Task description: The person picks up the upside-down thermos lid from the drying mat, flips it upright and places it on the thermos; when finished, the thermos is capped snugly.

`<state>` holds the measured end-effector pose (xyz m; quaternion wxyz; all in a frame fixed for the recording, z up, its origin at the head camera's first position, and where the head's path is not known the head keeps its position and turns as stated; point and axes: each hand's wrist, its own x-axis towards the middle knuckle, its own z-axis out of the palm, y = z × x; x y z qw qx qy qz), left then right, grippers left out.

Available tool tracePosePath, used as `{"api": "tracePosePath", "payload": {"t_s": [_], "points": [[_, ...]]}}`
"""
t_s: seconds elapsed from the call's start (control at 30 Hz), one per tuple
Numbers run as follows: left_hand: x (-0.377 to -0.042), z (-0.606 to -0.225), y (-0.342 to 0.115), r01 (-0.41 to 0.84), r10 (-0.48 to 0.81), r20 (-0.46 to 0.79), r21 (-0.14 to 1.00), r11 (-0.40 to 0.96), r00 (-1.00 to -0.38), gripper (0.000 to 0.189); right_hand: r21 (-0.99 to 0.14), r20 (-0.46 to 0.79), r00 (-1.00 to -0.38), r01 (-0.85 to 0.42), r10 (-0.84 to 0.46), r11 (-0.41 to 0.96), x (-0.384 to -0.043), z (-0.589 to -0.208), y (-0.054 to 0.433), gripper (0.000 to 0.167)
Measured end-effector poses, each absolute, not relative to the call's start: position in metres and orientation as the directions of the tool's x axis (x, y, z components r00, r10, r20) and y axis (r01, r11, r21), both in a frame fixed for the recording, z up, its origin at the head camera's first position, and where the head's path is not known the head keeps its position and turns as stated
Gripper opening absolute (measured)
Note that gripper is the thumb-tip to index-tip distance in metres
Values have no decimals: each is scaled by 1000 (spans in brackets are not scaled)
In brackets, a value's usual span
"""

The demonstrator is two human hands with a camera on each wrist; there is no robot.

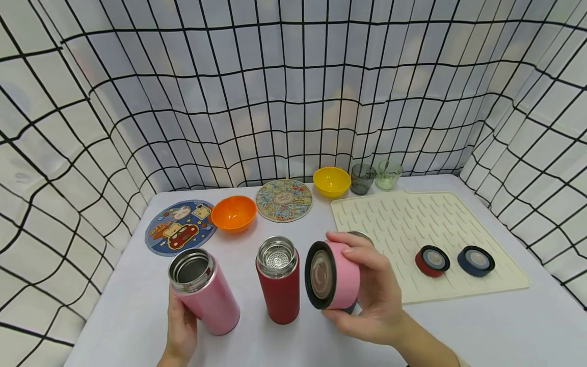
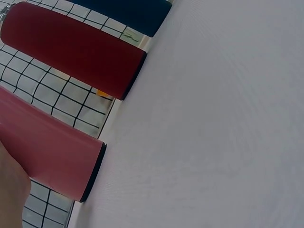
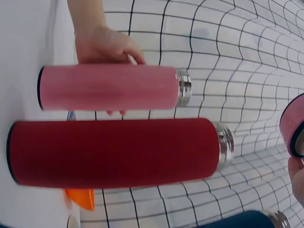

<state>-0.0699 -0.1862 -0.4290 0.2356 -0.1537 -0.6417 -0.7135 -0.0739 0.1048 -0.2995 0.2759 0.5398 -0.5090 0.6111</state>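
My left hand holds the pink thermos round its side; its metal mouth is uncovered. In the right wrist view the thumb curls over the pink body. My right hand grips a pink lid by its edge, raised and turned so the black-ringed underside faces left. Between the hands stands a red thermos, uncapped, with a strainer in its steel mouth. A blue thermos stands beyond the red one, mostly hidden behind my right hand in the head view.
A cream drying mat carries a red lid and a blue lid. Along the back are an orange bowl, a yellow bowl, two glasses and two round patterned mats. Netted white curtains enclose the table.
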Motion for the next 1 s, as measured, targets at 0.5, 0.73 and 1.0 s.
{"api": "tracePosePath", "payload": {"t_s": [0.5, 0.73, 1.0], "points": [[-69, -430, -187, 499, -150, 489, 866, -35, -859, 46, -134, 946, -85, -981, -314, -138, -80, -292, 50, 52], [-70, -428, -188, 488, -128, 485, 873, 1, -865, 47, -91, 922, -75, -996, -380, -25, -85, -296, 25, 46], [-69, -426, -190, 489, -108, 486, 872, -7, -868, 49, 96, 876, -38, -964, -481, 250, -82, -299, -2, 28]]}}
